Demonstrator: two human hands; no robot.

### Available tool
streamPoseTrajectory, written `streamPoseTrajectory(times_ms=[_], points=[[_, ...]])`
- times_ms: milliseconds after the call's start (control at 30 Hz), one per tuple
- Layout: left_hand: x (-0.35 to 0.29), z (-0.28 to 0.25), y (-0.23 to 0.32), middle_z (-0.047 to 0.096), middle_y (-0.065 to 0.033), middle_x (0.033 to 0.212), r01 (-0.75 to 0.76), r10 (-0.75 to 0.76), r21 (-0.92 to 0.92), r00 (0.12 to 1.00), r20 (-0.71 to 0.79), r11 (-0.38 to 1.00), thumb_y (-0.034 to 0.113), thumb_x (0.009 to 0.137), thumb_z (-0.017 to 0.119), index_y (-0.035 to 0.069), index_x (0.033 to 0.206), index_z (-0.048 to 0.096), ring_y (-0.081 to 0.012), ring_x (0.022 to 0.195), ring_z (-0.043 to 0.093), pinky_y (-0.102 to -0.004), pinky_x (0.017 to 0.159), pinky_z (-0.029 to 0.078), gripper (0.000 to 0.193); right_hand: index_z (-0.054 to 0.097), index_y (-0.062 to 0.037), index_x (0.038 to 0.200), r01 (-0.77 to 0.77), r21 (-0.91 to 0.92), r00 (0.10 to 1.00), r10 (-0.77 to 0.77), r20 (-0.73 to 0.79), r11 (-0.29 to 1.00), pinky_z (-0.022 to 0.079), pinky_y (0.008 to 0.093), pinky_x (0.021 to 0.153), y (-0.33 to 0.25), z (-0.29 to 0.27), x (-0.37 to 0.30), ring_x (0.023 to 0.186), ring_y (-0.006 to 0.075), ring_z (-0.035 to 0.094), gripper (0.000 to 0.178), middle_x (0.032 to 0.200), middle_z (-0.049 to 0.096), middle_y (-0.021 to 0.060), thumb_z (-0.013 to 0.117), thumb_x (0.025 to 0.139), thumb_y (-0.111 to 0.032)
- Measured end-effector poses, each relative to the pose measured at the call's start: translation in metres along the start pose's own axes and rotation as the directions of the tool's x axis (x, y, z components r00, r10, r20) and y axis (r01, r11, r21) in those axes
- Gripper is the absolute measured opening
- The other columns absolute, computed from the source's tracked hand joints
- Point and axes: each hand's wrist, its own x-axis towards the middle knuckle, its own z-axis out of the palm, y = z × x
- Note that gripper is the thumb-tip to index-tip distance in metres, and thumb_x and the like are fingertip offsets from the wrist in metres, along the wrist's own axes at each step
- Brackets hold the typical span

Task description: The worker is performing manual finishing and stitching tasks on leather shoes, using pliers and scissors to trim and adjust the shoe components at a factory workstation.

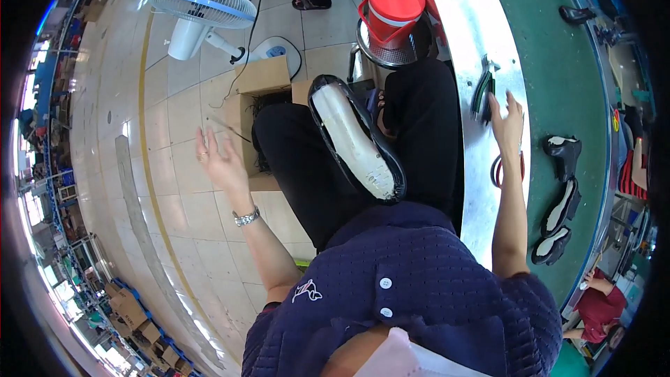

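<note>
Across my lap lies a black shoe upper on a last (pixel 354 141), its white underside facing up. Neither hand touches it. Out to the left, over the tiled floor, my left hand (pixel 222 162) is open with its fingers spread. A thin strip (pixel 230 128) shows close by its fingertips, apart from them as far as I can see. My right hand (pixel 508 124) is open over the metal bench, its fingers stretched toward green-handled pliers (pixel 481 91). Whether a fingertip touches them I cannot tell. Red scissor-like handles (pixel 497 171) are partly hidden by my right forearm.
A cardboard box (pixel 264 73) with dark scraps stands beyond my left knee. Farther off are a fan (pixel 202 3) and a red bucket (pixel 396 1) on a stool. Several black shoes (pixel 562 206) lie on the green surface past the metal bench (pixel 481 216).
</note>
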Motion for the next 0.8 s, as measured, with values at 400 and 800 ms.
streamPoseTrajectory(times_ms=[400,800], points=[[0.005,0.078,0.205,0.057,-0.0159,0.128,-0.543,0.71,-0.48,0.637,0.299,0.689,0.035,0.089,0.061,0.001,0.126,0.056,-0.0325,0.126,0.047,-0.0457,0.108,0.031,0.05,0.058,0.0013,0.117,-0.419,0.48,0.877,0.205,0.435,0.771,0.05,0.039,0.076,-0.002,0.03,0.065,0.083,0.0256,0.063,0.04,0.09,0.063,0.0164,0.058,0.088,-0.026],[0.091,0.153,0.199,0.062,-0.021,0.071,-0.239,0.378,-0.323,0.787,0.488,0.916,0.035,0.094,0.055,0.004,0.095,0.067,-0.0337,0.067,0.063,-0.041,0.064,0.046,0.034,0.029,-0.0102,0.149,-0.483,0.572,0.585,-0.242,0.774,0.663,0.045,0.0262,0.082,-0.115,-0.091,0.036,0.093,0.0117,0.059,0.063,0.103,0.066,0.0047,0.056,0.093,-0.012]])
